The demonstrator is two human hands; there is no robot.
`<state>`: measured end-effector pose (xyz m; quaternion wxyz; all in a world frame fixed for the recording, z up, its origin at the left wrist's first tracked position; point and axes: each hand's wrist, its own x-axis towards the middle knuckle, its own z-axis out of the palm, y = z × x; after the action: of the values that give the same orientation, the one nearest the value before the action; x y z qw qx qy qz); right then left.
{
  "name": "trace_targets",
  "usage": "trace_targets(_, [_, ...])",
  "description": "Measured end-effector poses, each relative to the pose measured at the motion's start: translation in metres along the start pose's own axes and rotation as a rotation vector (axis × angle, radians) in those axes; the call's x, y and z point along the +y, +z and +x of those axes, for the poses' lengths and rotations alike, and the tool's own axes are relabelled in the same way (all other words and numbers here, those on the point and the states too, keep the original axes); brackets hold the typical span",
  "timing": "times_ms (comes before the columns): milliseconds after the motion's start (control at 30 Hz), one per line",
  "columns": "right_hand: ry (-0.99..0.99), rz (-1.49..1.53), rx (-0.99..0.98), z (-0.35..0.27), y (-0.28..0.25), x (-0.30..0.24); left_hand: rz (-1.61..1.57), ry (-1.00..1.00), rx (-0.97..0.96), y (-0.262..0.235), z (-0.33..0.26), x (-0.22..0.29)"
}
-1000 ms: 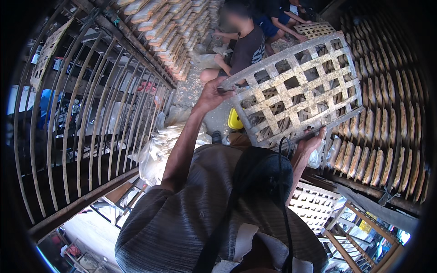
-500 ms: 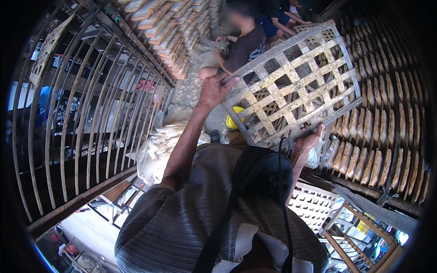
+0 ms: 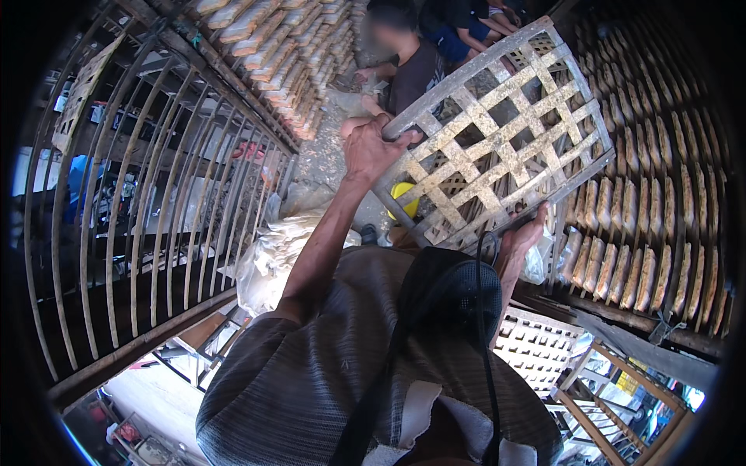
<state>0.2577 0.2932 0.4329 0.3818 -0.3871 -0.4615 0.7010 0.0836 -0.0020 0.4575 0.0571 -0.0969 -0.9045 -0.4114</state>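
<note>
Between my two hands I hold up a woven lattice tray (image 3: 509,113) with a wooden frame, its open mesh tilted toward me. My left hand (image 3: 374,147) grips the frame at its left end, thumb over the rim. At the lower right edge my right hand (image 3: 527,231) is closed around the frame, its fingertips partly showing through the mesh. Through the gaps appears a yellow container (image 3: 402,199) near the floor, partly covered by the tray.
Slatted racks stand on my left (image 3: 144,202) and right, the right one filled with rows of wrapped slabs (image 3: 618,268). More slabs (image 3: 272,54) are stacked ahead. A person (image 3: 412,74) sits beyond the tray, others behind. Pale plastic sheets (image 3: 272,256) lie by my left arm.
The tray has tipped slightly, its far right corner shifting left and up, while both hands keep their grip. My left hand has moved a little right. The seated person's head has shifted left.
</note>
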Motion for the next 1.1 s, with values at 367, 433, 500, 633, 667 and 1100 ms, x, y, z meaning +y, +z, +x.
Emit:
trace_targets(367, [0.035,0.004,-0.007,0.001,-0.003,0.003,-0.028,-0.010,-0.027,0.000,0.002,-0.004])
trace_targets(433, [0.028,-0.012,0.009,-0.003,-0.001,0.002,-0.038,-0.020,-0.080,-0.006,0.003,-0.002])
trace_targets(500, [0.022,-0.015,0.025,-0.010,0.003,-0.003,-0.071,-0.018,-0.074,-0.002,0.004,-0.002])
trace_targets(633, [0.009,0.008,-0.021,-0.011,0.003,-0.007,-0.142,0.036,-0.142,0.005,0.010,-0.009])
trace_targets(667, [0.007,0.012,-0.029,-0.009,0.001,-0.007,-0.199,0.022,-0.134,0.006,0.010,-0.007])
trace_targets(1100, [-0.021,0.002,0.005,-0.004,-0.006,-0.004,-0.591,0.020,-0.318,0.020,0.015,-0.019])
